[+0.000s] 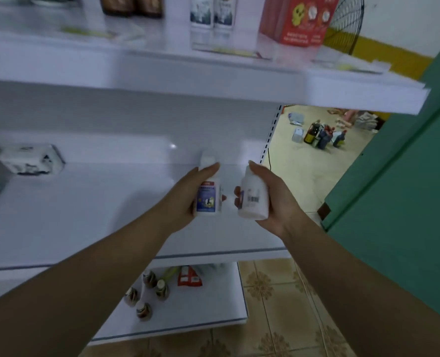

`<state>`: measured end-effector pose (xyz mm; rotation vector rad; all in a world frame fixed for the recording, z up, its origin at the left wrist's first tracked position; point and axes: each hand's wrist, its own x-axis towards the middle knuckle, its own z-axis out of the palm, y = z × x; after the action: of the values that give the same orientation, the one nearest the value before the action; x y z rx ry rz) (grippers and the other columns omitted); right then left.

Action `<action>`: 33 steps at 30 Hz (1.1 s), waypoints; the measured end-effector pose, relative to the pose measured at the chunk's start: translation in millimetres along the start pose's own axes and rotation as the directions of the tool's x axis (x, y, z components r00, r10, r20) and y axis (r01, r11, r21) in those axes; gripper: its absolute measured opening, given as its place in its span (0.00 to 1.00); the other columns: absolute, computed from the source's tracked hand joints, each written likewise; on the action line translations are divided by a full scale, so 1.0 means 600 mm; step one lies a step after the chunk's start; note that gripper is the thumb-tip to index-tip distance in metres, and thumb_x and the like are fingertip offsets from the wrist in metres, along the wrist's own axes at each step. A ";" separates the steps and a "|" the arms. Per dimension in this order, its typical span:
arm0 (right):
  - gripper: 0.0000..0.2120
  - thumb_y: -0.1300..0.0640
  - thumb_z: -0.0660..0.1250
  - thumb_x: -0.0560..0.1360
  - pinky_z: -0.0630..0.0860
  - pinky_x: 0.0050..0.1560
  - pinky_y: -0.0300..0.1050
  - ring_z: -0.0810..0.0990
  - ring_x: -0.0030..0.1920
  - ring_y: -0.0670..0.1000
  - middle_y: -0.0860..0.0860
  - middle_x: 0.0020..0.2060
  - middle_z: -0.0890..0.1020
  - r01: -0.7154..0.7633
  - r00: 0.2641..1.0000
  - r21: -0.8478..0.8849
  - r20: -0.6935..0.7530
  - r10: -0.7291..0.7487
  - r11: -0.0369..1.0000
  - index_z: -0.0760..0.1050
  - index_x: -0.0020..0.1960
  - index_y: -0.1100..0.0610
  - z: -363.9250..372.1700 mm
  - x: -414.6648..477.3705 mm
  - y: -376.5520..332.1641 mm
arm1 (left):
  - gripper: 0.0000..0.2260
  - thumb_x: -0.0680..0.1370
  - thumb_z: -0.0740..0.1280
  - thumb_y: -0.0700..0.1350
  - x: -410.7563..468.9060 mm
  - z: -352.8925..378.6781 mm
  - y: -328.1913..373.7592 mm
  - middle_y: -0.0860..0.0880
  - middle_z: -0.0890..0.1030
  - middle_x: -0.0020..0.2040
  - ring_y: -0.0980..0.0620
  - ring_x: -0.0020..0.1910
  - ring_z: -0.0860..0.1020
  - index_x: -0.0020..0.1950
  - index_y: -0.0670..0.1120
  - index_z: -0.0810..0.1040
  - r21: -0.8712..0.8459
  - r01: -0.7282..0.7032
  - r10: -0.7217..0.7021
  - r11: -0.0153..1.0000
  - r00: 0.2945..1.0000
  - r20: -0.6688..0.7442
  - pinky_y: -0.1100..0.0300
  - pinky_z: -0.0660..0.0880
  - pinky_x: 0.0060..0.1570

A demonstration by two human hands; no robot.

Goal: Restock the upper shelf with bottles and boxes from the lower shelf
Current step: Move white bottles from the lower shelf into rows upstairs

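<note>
My left hand [188, 199] grips a small white bottle [209, 197] with a blue and yellow label, held upright above the middle shelf [84, 207]. My right hand [275, 199] grips a second white bottle [253, 199], its barcode turned toward me. The two bottles are side by side, a little apart. On the upper shelf [213, 78] stand two dark brown bottles [132, 6], two white bottles [213, 14] and red boxes [300, 20].
A white box [30, 158] lies at the left of the middle shelf. Several small bottles [146, 295] and a red packet [189, 276] sit on the bottom shelf. A green panel [407, 202] stands to the right. Dark bottles [322, 136] stand on the floor beyond.
</note>
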<state>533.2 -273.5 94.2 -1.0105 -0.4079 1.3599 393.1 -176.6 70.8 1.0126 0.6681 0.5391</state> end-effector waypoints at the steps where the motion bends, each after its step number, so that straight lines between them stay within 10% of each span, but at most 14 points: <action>1: 0.20 0.50 0.62 0.77 0.78 0.32 0.41 0.81 0.29 0.50 0.53 0.29 0.81 0.005 1.000 -0.022 0.019 -0.005 1.000 0.82 0.29 0.52 0.022 -0.019 0.005 | 0.21 0.75 0.67 0.52 -0.026 -0.004 0.008 0.43 0.80 0.52 0.46 0.44 0.80 0.64 0.44 0.74 0.001 -0.014 0.014 1.000 1.000 0.014 0.51 0.79 0.49; 6: 0.18 0.47 0.66 0.72 0.80 0.42 0.44 0.80 0.39 0.52 0.54 0.42 0.82 0.002 1.000 -0.006 0.019 -0.002 1.000 0.79 0.53 0.59 0.130 -0.113 0.032 | 0.11 0.77 0.65 0.51 -0.173 -0.033 0.065 0.47 0.81 0.41 0.52 0.36 0.80 0.53 0.45 0.75 0.039 -0.056 0.053 0.998 0.997 0.064 0.61 0.79 0.38; 14: 0.07 0.51 0.66 0.74 0.78 0.32 0.42 0.80 0.31 0.49 0.51 0.30 0.81 0.188 0.977 -0.157 0.132 -0.168 0.970 0.75 0.42 0.54 0.341 -0.253 0.012 | 0.17 0.75 0.66 0.52 -0.397 -0.064 0.222 0.40 0.78 0.54 0.42 0.48 0.77 0.59 0.45 0.75 0.059 -0.156 0.154 0.986 0.987 0.039 0.47 0.75 0.57; 18: 0.10 0.48 0.64 0.77 0.81 0.35 0.42 0.84 0.31 0.48 0.51 0.31 0.84 0.283 0.949 -0.243 0.212 -0.234 0.928 0.77 0.46 0.54 0.429 -0.291 -0.023 | 0.16 0.76 0.65 0.53 -0.475 -0.060 0.305 0.43 0.82 0.48 0.47 0.41 0.80 0.57 0.45 0.78 0.108 -0.259 0.254 0.960 0.966 0.054 0.53 0.79 0.47; 27: 0.14 0.53 0.63 0.77 0.69 0.65 0.60 0.77 0.50 0.58 0.60 0.51 0.77 0.344 0.890 -0.141 0.365 -0.274 0.928 0.72 0.59 0.59 0.533 -0.345 -0.073 | 0.10 0.78 0.63 0.50 -0.569 -0.038 0.414 0.49 0.85 0.39 0.52 0.35 0.83 0.46 0.47 0.81 0.127 -0.452 0.439 0.883 0.891 0.117 0.57 0.81 0.42; 33: 0.14 0.53 0.65 0.75 0.77 0.50 0.52 0.79 0.41 0.55 0.59 0.45 0.77 0.368 0.867 -0.163 0.416 -0.274 0.916 0.72 0.58 0.59 0.552 -0.352 -0.096 | 0.13 0.78 0.63 0.51 -0.577 -0.030 0.427 0.45 0.83 0.46 0.48 0.41 0.81 0.55 0.45 0.79 0.142 -0.453 0.443 0.880 0.891 0.101 0.52 0.78 0.52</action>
<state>269.4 -344.6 382.4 -0.8132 -1.0162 1.2156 117.7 -292.2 381.3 1.3466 0.4185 0.8628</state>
